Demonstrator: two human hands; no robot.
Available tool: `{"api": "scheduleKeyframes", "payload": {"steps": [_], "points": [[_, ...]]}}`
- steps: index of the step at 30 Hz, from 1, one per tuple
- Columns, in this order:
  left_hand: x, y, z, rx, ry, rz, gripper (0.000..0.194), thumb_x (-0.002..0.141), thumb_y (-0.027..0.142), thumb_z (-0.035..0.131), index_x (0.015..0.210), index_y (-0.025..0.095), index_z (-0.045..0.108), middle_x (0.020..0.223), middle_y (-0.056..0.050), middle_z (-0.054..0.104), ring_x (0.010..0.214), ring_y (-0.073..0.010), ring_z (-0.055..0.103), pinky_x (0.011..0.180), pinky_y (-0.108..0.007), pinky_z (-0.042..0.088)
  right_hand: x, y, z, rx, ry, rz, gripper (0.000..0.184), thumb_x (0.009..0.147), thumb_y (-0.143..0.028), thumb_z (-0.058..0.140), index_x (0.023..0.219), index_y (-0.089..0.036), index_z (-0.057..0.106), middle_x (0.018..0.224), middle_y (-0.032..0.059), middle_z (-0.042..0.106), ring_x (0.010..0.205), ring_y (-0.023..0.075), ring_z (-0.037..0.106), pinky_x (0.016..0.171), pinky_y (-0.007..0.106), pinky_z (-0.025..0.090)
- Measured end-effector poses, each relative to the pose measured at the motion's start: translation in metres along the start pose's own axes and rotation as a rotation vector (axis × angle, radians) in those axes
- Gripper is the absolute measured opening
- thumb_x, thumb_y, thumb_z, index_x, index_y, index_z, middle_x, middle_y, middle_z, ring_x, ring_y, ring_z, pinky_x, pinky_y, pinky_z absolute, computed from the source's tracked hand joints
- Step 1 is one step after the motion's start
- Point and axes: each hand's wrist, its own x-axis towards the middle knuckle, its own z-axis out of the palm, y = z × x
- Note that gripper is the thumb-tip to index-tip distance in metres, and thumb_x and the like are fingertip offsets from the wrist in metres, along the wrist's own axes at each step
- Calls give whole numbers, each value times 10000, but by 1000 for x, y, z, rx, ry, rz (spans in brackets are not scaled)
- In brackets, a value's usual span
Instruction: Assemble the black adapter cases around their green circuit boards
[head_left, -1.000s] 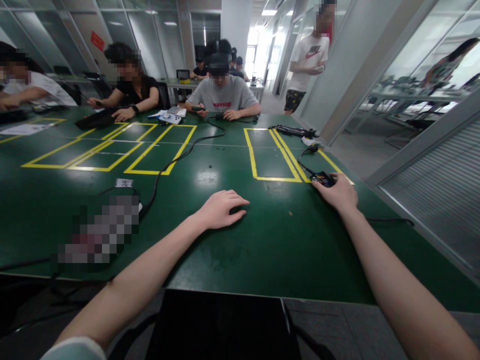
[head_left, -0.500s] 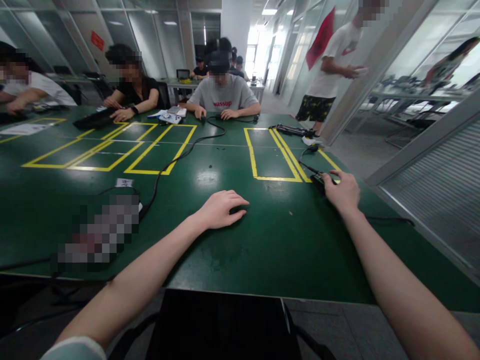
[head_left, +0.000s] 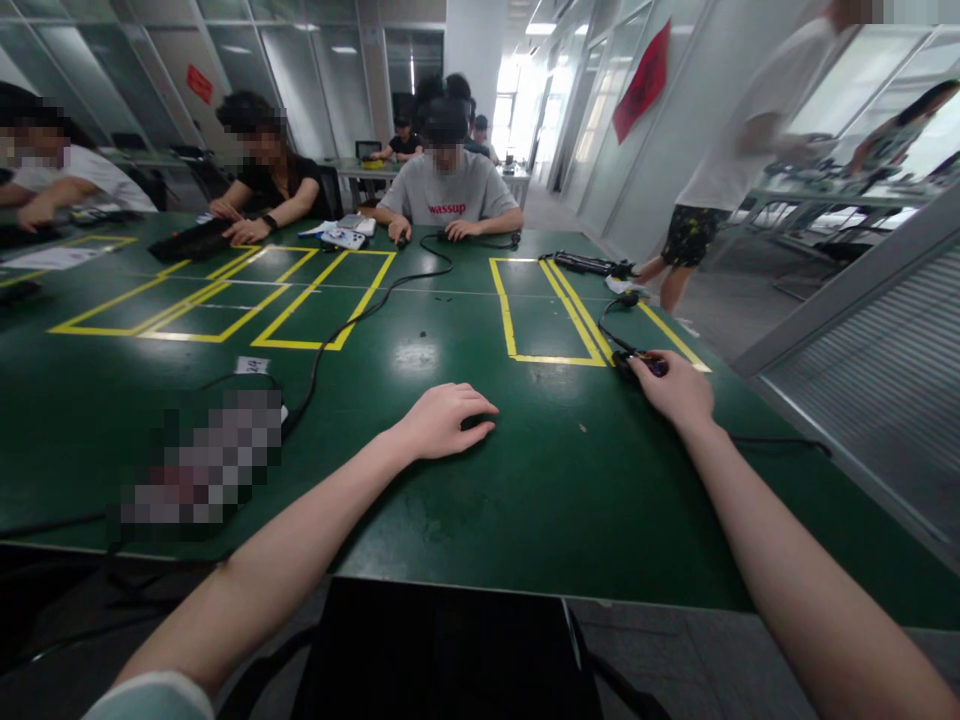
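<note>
My left hand (head_left: 446,418) rests on the green table (head_left: 525,500), its fingers curved forward and the thumb apart. Between thumb and fingers is only a dark gap that looks like shadow. Farther right, my right hand (head_left: 679,388) has its thumb and fingers around a small black device (head_left: 643,364), whose kind I cannot make out. Part of the device is hidden behind the fingers. A thin black cable (head_left: 606,325) curves near its far end toward a black plug-like piece (head_left: 628,299).
Yellow tape outlines (head_left: 559,358) mark the tabletop. A long black cable (head_left: 311,375) runs past a blurred-out object (head_left: 206,455) on the left. A folded black stand-like item (head_left: 592,263) lies at the far right edge. Several people sit opposite; one person (head_left: 720,190) walks at right.
My right hand has shifted slightly left with the black device, turning so more of it shows. My left hand stays put. The standing person has moved to the right.
</note>
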Motion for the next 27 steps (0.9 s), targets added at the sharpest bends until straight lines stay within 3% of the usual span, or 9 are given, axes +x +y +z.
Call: {"api": "scheduleKeyframes", "payload": {"steps": [3, 8, 11, 14, 17, 20, 24, 27], "points": [[0, -1, 1, 5, -3, -3, 207, 979, 290, 597, 1087, 200, 748, 1068, -60, 794, 997, -218, 735, 915, -366, 573, -2, -9, -2, -67, -27, 13, 458, 807, -470, 695, 1150, -170, 743, 1107, 177, 749, 974, 346, 694, 816, 452, 550], [0, -2, 1, 1, -4, 0, 210, 982, 290, 590, 1098, 202, 742, 1075, -62, 791, 996, -217, 737, 911, -366, 577, -13, -32, -2, 68, -144, -130, 427, 808, -434, 698, 1145, -181, 764, 1109, 133, 771, 1036, 338, 703, 887, 469, 562], [-1, 0, 0, -27, 37, 25, 272, 985, 329, 589, 1187, 198, 716, 1203, -96, 757, 1092, -240, 716, 958, -396, 568, -41, -65, -2, 258, -336, -371, 402, 827, -399, 707, 1158, -177, 763, 1145, 129, 769, 1046, 316, 714, 912, 469, 572], [-1, 5, -2, -74, 107, 67, 459, 928, 481, 663, 1293, 202, 667, 1356, -143, 673, 1205, -279, 665, 1015, -429, 546, -84, -104, -4, 472, -603, -698, 367, 876, -380, 705, 1193, -201, 756, 1141, 103, 764, 997, 262, 732, 886, 405, 593], [-2, 9, -1, -117, 55, 100, 443, 854, 575, 718, 1071, 188, 729, 1057, -113, 751, 992, -253, 709, 897, -374, 563, -121, -132, -9, 620, -835, -944, 365, 880, -313, 731, 1231, -214, 740, 1156, 86, 763, 1043, 237, 733, 946, 366, 578], [-2, 11, 0, -127, -14, 100, 433, 840, 620, 708, 875, 189, 712, 795, -63, 724, 784, -212, 687, 768, -329, 538, -133, -138, -12, 613, -808, -1027, 407, 871, -269, 735, 1275, -220, 718, 1158, 95, 759, 1029, 240, 738, 928, 365, 584], [-2, 11, -1, -131, -15, 106, 514, 798, 668, 734, 968, 185, 704, 868, -73, 752, 805, -220, 691, 766, -325, 521, -124, -130, -11, 538, -660, -1028, 333, 905, -314, 706, 1229, -245, 735, 1071, 76, 764, 918, 220, 750, 805, 330, 601], [-2, 10, -1, -109, -23, 89, 482, 774, 588, 790, 994, 172, 684, 914, -73, 749, 836, -226, 690, 768, -321, 523, -118, -127, -10, 530, -610, -1033, 302, 917, -317, 690, 1206, -246, 742, 1073, 72, 766, 909, 214, 752, 796, 325, 600]]}}
